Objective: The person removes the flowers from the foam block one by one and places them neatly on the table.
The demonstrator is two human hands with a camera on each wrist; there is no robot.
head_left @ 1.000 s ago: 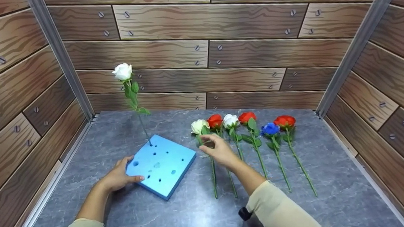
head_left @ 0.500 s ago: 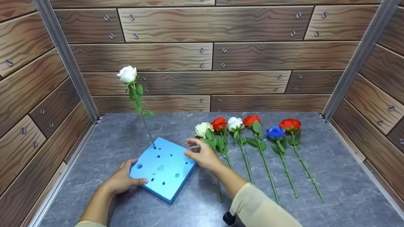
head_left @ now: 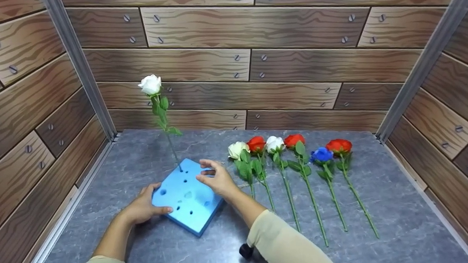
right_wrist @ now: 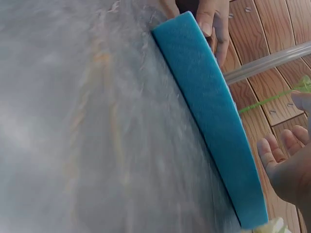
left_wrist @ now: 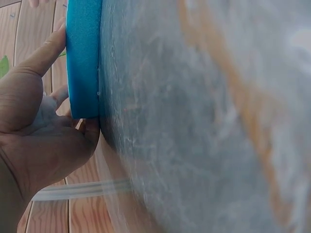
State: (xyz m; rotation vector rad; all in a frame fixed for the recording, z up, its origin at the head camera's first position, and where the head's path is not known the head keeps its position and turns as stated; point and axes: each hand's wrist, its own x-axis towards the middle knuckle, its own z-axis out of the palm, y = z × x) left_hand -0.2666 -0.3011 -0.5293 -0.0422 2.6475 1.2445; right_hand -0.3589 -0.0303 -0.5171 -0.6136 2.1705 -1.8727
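A blue foam block [head_left: 189,202] with several holes in its top lies on the grey tabletop. One white rose [head_left: 151,85] stands upright, its stem in a hole near the far corner. My left hand [head_left: 140,208] holds the block's left corner, thumb on top and fingers along its side; the left wrist view shows fingers against the blue block [left_wrist: 83,63] at its edge. My right hand [head_left: 219,181] hovers above the block's right part, fingers loosely bent and holding nothing. In the right wrist view that hand [right_wrist: 291,167] is apart from the block.
Several roses lie in a row to the right: a cream one [head_left: 238,150], a red one [head_left: 256,144], a white one [head_left: 275,144], another red one [head_left: 294,140], a blue one [head_left: 322,154] and a red one [head_left: 339,145]. Wood-patterned walls [head_left: 199,62] enclose the table.
My right hand has moved left, from beside the cream rose to above the foam block. The left hand keeps its hold on the block. The head view has shifted slightly.
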